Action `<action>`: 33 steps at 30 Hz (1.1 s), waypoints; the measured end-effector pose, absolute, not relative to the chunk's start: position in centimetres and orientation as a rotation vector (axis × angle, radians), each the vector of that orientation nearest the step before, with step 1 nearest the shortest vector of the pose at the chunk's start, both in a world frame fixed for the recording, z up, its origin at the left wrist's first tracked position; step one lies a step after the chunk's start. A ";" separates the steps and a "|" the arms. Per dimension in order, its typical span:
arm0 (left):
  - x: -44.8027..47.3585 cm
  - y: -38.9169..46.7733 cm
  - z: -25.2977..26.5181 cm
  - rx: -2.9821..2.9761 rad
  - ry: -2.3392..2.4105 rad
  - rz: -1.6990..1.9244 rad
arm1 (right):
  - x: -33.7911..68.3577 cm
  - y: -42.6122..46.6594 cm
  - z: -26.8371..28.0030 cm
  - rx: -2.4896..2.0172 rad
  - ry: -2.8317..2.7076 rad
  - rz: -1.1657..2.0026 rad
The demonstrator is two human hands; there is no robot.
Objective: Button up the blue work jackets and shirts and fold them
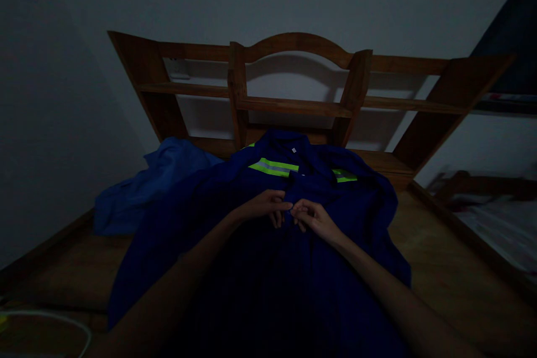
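A dark blue work jacket (352, 218) with yellow-green reflective strips lies spread out before me, its collar toward the headboard. Both my hands meet at its front opening, near the middle. My left hand (271, 205) pinches the jacket's front edge between thumb and fingers. Close against it, my right hand (310, 216) is also pinched on the front edge, fingertips nearly touching the left ones. Whatever small fastener may sit between the fingertips is too dark to make out. A small white label (294, 150) shows inside the collar.
Behind the jacket stands a wooden headboard (293, 105) with open shelves, against a pale wall. A lighter blue cloth (168, 179) lies crumpled at the left. Wooden boards (436, 246) show on the right. A white cable (62, 316) curves at the lower left.
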State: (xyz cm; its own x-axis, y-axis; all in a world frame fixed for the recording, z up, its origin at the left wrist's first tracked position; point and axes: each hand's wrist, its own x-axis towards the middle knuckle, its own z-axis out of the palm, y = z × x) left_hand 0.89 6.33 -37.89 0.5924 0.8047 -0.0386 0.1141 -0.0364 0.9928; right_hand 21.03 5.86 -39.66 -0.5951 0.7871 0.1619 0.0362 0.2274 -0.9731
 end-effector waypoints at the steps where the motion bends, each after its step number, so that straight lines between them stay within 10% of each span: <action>1: 1.0 6.3 -38.0 1.533 0.819 0.702 | 21.0 5.8 -39.7 -0.770 -1.837 1.401; 33: 1.3 5.9 -36.7 2.315 0.896 0.946 | 20.4 5.4 -38.5 -0.958 -1.643 1.364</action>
